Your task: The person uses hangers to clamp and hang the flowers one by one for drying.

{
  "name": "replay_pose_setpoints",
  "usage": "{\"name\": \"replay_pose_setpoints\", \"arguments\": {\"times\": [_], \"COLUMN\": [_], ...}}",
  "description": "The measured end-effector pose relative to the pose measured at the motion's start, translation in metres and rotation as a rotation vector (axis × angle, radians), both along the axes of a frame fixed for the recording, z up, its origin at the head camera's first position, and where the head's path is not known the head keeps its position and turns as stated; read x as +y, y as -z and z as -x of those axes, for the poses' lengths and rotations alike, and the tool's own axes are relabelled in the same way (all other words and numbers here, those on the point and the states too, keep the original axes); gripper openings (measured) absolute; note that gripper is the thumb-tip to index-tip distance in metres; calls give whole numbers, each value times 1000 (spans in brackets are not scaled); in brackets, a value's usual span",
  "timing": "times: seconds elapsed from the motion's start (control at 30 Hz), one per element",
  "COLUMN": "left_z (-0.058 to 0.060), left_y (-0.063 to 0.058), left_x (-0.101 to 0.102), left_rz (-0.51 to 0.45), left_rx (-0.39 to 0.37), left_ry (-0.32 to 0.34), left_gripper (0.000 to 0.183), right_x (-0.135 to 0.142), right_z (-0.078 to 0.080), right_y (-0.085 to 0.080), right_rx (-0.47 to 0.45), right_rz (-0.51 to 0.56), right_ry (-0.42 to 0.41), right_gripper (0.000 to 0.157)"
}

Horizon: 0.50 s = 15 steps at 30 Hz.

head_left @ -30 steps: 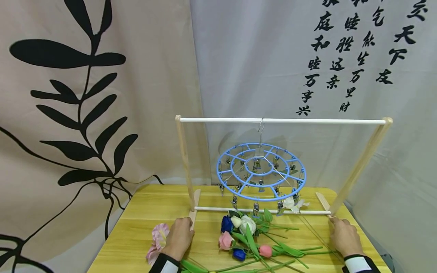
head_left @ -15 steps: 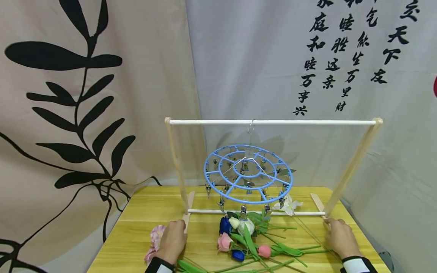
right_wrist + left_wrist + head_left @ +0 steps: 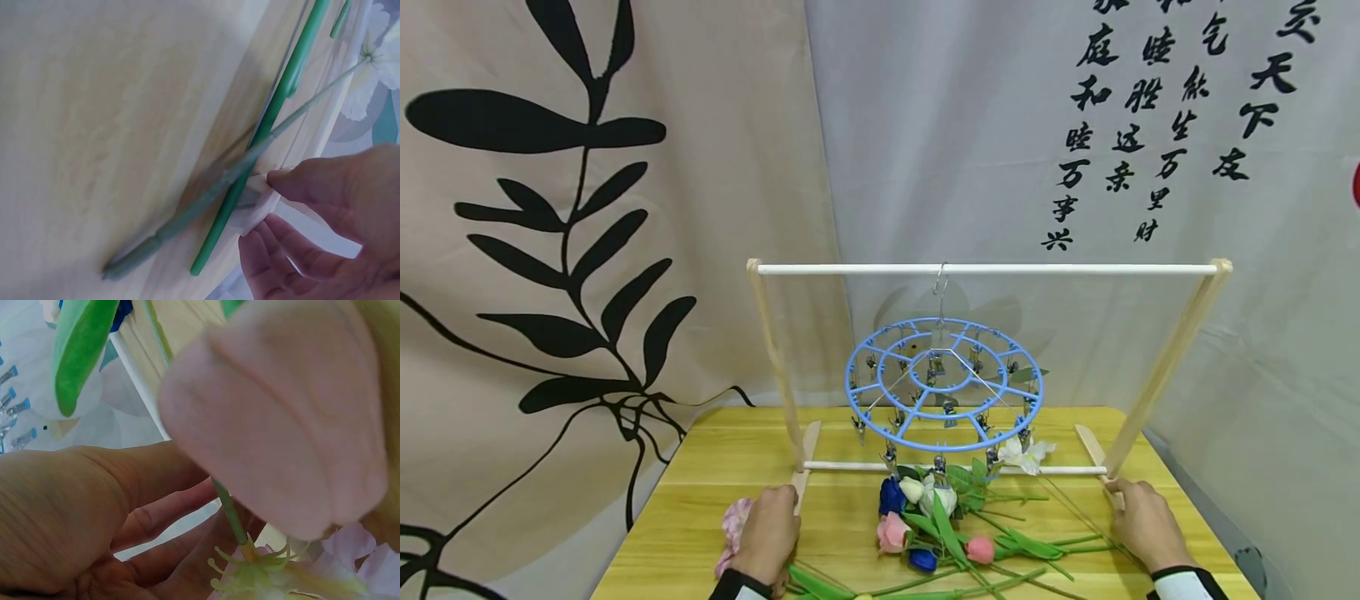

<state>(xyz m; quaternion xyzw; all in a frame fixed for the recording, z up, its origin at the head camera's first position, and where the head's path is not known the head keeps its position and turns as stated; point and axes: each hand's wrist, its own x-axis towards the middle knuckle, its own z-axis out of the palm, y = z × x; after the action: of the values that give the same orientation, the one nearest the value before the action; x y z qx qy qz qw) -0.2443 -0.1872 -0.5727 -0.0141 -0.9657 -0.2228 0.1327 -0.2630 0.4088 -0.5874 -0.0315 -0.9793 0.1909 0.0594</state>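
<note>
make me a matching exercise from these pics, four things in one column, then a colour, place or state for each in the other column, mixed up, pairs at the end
Column 1
1. round clip hanger
2. right hand
3. ruffled pink flower
4. top bar

Column 2
A. to the left of the left hand
B. white
C. pinches the end of a wooden foot
D. blue

Pairs: 1-D, 2-C, 3-A, 4-B

The head camera faces forward and down from behind both grips; wrist cameras crowd close — head and right-wrist views share the white flower point(image 3: 1026, 455) beyond the right hand point(image 3: 1150, 525).
</note>
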Motion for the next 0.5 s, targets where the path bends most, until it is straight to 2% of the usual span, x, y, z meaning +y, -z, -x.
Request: {"name": "replay_pose_setpoints", "arguments": {"times": [0.37, 0.5], "left_z": [-10, -9], "left_y": [-1, -1], "left_x": [-7, -11], "left_rz": [-4, 0], "left_rx": [-67, -47], "left_ry": [7, 15], "left_gripper": [18, 18], "right_x": [-5, -5], "right_z": [-15, -16], "right_y": [-2, -3], "right_rx": [-1, 15], "right_rz": [-8, -5], "right_ry": [-22, -28], "right_gripper": [37, 37]}}
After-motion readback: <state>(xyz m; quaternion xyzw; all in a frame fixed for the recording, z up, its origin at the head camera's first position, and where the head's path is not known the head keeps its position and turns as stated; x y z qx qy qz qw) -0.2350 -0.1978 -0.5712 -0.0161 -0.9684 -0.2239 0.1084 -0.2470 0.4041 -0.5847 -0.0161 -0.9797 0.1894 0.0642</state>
